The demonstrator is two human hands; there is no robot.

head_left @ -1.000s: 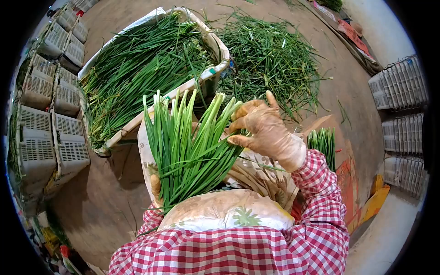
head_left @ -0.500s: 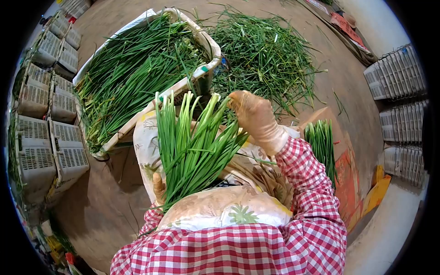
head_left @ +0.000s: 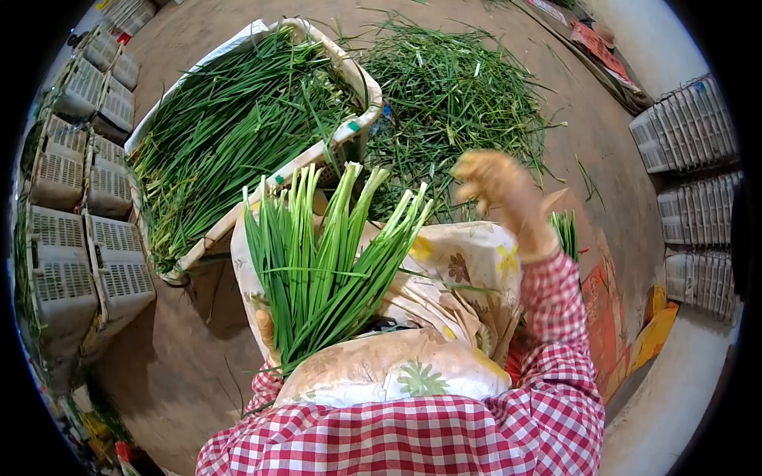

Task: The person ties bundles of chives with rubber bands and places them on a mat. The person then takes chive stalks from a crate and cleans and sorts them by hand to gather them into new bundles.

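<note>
A bunch of garlic chives (head_left: pixel 325 262), pale stem ends fanned away from me, lies over my lap. My left hand (head_left: pixel 266 332) holds it low on the left side; a thumb shows, while the other fingers are hidden under the leaves. To the right, apart from the bunch, my gloved right hand (head_left: pixel 508 198) is raised near the heap of loose green leaves (head_left: pixel 452 95). Motion blurs it, but its fingers look bent and spread, with nothing visible in them. A patterned apron (head_left: pixel 468 254) covers my lap.
A lined crate (head_left: pixel 369 115) full of chives stands ahead on the left. Another chive bunch (head_left: pixel 565 232) lies right, partly behind my arm. Stacked pale crates (head_left: pixel 63 230) line the left side, and more stacked crates (head_left: pixel 686 127) stand by the right wall.
My right hand has left the stem ends and swung right and slightly toward me, its fingers loosening. The bunch in my left hand has spread wider and shifted a little left.
</note>
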